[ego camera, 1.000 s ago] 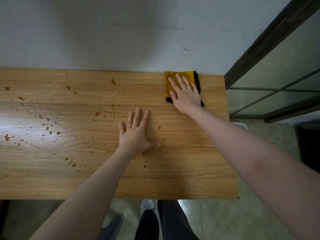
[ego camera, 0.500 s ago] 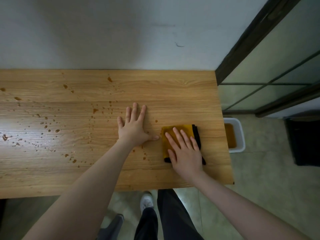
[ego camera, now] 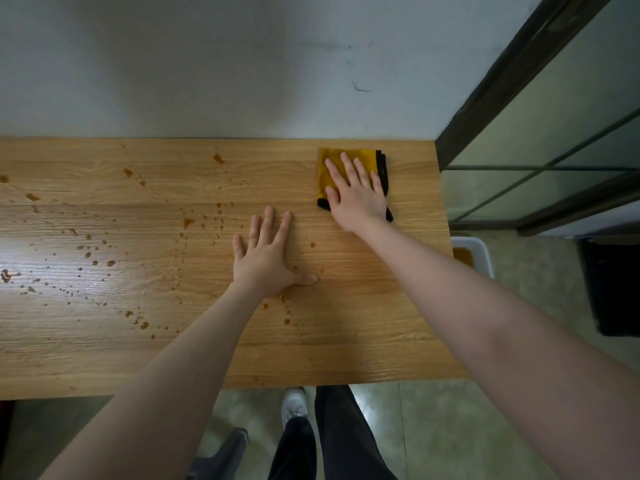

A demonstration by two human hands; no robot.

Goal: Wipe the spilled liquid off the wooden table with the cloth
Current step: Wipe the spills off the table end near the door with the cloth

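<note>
- The desk is hard and slick, with brown drops scattered mostly across its left half.
- My left hand lies flat on the wood, fingers spread, holding nothing.
- My right hand presses flat, fingers straight, on the cloth.
- The cloth, at the far right corner, looks soft and light; I judge a flat palm steers it best.

Mustard-yellow cloth with black edging, showing yellow beyond the fingertips of the right hand and black beside the little finger. Light oak-toned wooden table with darker grain lines. Amber-brown drops of spilled liquid scattered left of the left hand. White tub holding orange-brown liquid. Dark trousers, white shoe.
</note>
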